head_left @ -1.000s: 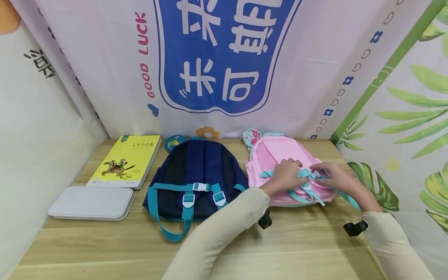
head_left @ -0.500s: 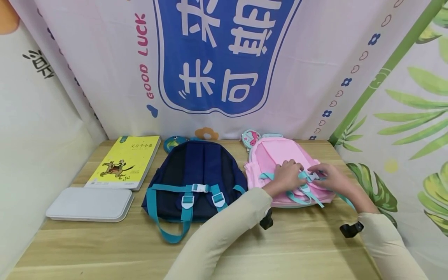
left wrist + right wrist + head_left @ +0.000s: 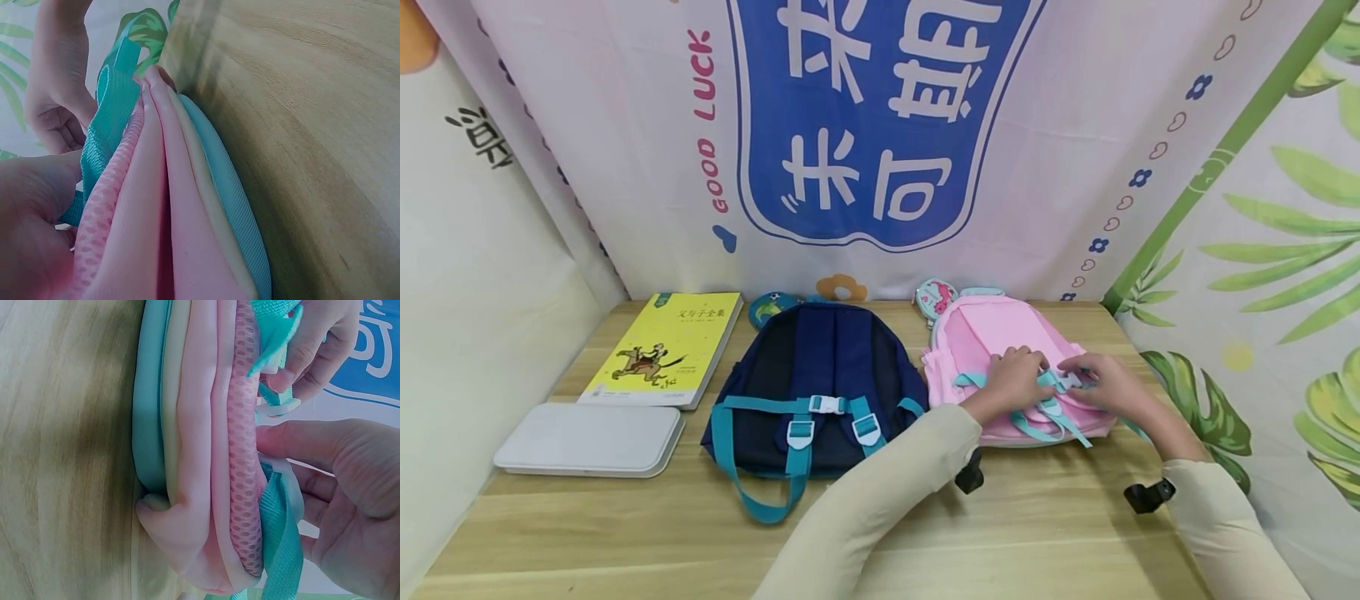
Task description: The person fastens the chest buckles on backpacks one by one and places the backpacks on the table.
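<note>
A pink backpack lies on the table at the right, straps upward. Across it runs a light teal strap with a white plastic buckle. My left hand pinches the strap on the buckle's left side. From the right, my right hand pinches the buckle with thumb and fingers. In the right wrist view, the right thumb lies along the pink mesh panel, with a teal webbing strap hanging beside the fingers. The left wrist view shows the backpack's side and both hands close together; their fingertips are partly hidden.
A navy backpack with teal straps lies left of the pink one. Further left are a yellow book and a light grey case. Small round pouches, one blue and one pale with pink, sit by the back curtain.
Both hands stay at the buckle, the right hand and sleeve shifting slightly left. The whole head view has drifted a little.
</note>
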